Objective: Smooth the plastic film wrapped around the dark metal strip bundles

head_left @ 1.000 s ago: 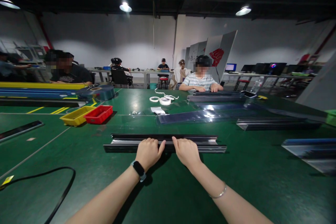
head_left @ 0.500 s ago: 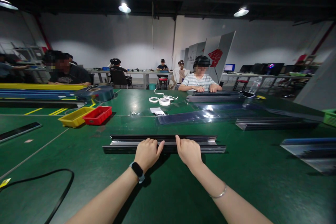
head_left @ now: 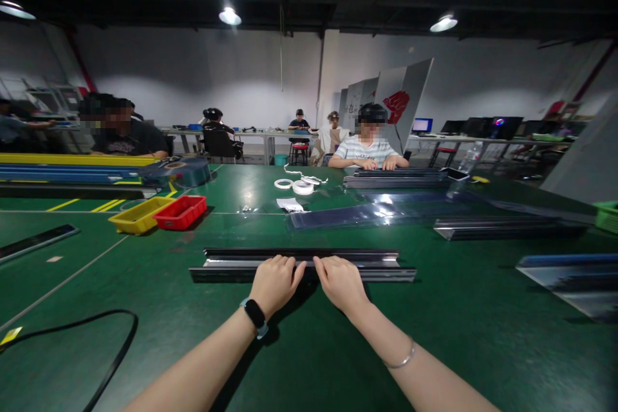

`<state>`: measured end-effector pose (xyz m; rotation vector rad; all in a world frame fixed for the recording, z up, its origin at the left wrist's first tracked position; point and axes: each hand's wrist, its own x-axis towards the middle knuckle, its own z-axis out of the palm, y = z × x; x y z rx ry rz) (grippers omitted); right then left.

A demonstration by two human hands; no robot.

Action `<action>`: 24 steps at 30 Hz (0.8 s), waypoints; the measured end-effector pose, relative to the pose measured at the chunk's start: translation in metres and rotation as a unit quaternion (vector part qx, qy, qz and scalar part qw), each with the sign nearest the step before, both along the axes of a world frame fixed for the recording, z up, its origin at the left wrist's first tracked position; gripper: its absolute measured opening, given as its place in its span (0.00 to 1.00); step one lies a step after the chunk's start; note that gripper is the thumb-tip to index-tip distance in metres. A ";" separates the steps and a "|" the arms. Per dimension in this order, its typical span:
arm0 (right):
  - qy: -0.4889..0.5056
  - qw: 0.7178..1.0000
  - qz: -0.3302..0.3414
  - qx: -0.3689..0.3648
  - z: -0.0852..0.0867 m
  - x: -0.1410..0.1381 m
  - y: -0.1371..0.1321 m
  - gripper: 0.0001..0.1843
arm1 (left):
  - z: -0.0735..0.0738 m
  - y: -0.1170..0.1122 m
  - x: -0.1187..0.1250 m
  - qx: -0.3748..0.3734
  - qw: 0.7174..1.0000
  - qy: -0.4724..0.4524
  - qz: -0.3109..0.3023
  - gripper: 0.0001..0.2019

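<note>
Lying flat across the middle of the table, straight ahead of the person, is a long dark metal rail (head_left: 217,264), a folded channel with glossy raised lips and a paler, shiny strip along its trough. The left hand (head_left: 274,282) and the right hand (head_left: 340,280) sit palm-down at its middle, nearly touching, each with fingers curled over the near lip and thumbs pointing at each other; the fingertips are hidden in the trough. A dark watch (head_left: 254,315) is on the left wrist and a thin bracelet (head_left: 403,359) on the right. The table (head_left: 458,322) is broad, matt green and scuffed, in a dim hall with grey walls and ceiling lamps. Beyond the rail lie a clear plastic sheet (head_left: 357,214), white tape rolls (head_left: 303,187), a red tray (head_left: 181,211) touching a yellow tray (head_left: 140,214), and a second rail (head_left: 506,227) on the right. A black cable (head_left: 111,360) loops at near left. A co-worker (head_left: 367,151) sits at the far side.
</note>
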<state>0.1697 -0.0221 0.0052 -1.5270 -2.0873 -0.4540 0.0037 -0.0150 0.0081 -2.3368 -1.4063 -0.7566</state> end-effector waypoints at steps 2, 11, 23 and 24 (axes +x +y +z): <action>-0.004 1.000 0.006 -0.007 0.000 -0.002 0.000 0.23 | 0.000 0.000 0.000 -0.003 1.000 0.002 -0.010 0.19; -0.019 1.000 -0.023 -0.009 -0.002 -0.004 0.004 0.24 | -0.004 0.003 0.001 -0.006 1.000 0.010 -0.002 0.20; -0.068 0.997 0.035 -0.008 0.000 -0.005 0.001 0.19 | 0.000 0.000 0.003 -0.003 0.999 0.016 -0.041 0.17; -0.072 0.997 0.036 -0.006 -0.001 -0.004 0.002 0.19 | 0.000 0.000 0.003 -0.006 0.999 0.020 -0.040 0.17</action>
